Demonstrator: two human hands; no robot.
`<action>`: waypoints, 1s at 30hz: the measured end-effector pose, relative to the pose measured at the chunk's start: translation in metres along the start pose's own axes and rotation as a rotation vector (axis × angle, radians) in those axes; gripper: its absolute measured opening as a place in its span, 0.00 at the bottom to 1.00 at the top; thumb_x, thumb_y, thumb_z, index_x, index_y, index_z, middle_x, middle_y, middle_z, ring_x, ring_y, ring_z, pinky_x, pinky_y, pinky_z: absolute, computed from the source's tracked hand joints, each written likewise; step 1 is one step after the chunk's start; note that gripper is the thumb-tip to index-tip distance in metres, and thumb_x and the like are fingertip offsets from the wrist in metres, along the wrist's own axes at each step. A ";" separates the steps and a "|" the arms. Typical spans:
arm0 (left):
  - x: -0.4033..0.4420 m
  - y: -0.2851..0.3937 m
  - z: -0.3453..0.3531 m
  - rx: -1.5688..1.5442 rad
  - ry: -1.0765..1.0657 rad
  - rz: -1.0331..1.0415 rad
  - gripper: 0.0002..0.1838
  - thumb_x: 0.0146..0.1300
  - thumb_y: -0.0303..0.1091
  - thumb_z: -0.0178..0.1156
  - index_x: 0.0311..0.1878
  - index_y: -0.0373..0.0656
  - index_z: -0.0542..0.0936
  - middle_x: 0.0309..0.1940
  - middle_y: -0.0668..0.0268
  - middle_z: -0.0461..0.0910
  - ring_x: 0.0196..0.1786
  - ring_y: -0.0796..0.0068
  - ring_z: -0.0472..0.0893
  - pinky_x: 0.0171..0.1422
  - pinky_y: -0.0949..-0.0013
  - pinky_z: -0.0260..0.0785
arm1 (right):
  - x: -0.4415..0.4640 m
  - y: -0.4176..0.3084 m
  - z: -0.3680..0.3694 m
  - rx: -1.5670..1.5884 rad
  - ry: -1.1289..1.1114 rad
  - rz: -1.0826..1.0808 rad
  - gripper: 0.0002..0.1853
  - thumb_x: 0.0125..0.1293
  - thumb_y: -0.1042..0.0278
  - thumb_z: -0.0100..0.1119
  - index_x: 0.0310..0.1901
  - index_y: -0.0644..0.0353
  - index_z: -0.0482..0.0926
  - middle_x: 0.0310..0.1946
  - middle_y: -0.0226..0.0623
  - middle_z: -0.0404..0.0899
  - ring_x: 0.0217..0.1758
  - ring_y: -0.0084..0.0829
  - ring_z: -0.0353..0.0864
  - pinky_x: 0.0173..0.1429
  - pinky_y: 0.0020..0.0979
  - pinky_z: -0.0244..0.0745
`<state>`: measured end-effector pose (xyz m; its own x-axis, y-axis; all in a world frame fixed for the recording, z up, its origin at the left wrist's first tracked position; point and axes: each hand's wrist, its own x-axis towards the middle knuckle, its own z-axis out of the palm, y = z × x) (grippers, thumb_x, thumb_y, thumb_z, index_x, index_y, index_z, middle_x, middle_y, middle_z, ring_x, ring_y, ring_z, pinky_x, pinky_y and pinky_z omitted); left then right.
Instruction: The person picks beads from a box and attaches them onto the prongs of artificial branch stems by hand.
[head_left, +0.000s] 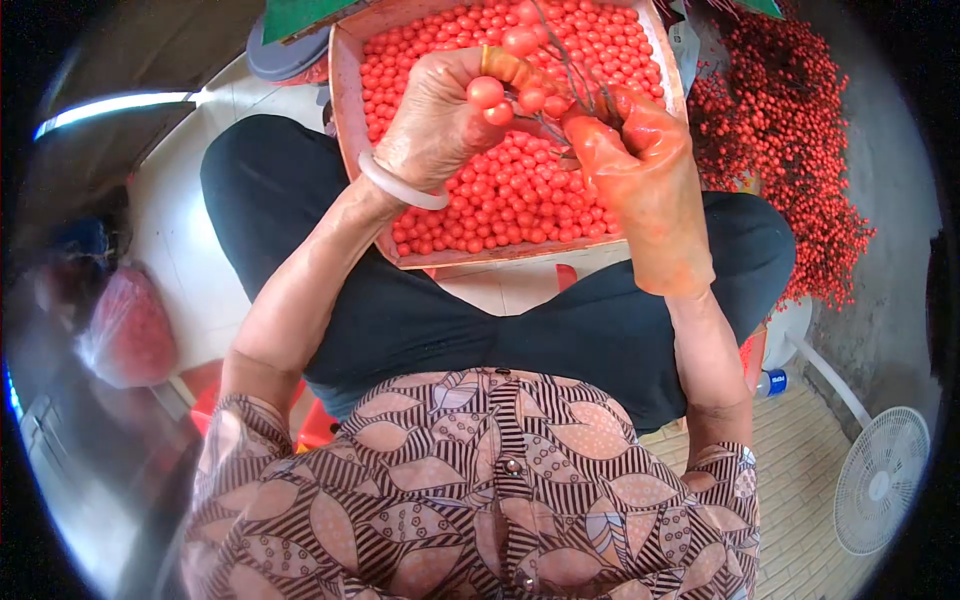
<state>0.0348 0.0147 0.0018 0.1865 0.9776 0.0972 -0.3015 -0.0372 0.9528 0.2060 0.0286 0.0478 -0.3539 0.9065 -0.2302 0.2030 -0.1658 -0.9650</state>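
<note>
Over a box (347, 110) of red balls (520, 195), the left hand (440, 112) grips a beaded sprig (486, 93) while the gloved right hand (645, 160) pinches its thin stems (572, 72)

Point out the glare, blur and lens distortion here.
Head view: rounded black corners and stretched edges, like a fisheye lens; head view, upper left: a harsh white streak of glare; head view, centre: glossy highlights on the gloved right hand; head view, left: haze, with the plastic bag looking soft.

The shirt (430, 500) has pink leaves over dark-and-pale stripes.
</note>
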 end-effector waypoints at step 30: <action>-0.001 0.008 -0.007 -0.433 0.202 -0.498 0.08 0.58 0.31 0.59 0.40 0.40 0.78 0.31 0.68 0.79 0.29 0.87 0.73 0.22 0.85 0.58 | 0.015 0.022 -0.006 0.135 0.007 0.075 0.07 0.52 0.70 0.64 0.26 0.61 0.76 0.19 0.22 0.72 0.23 0.11 0.67 0.26 0.18 0.62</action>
<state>0.0255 0.0146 0.0071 0.2342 0.8778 -0.4180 -0.5793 0.4713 0.6651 0.2107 0.0410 0.0236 -0.3358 0.8923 -0.3018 0.1042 -0.2832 -0.9534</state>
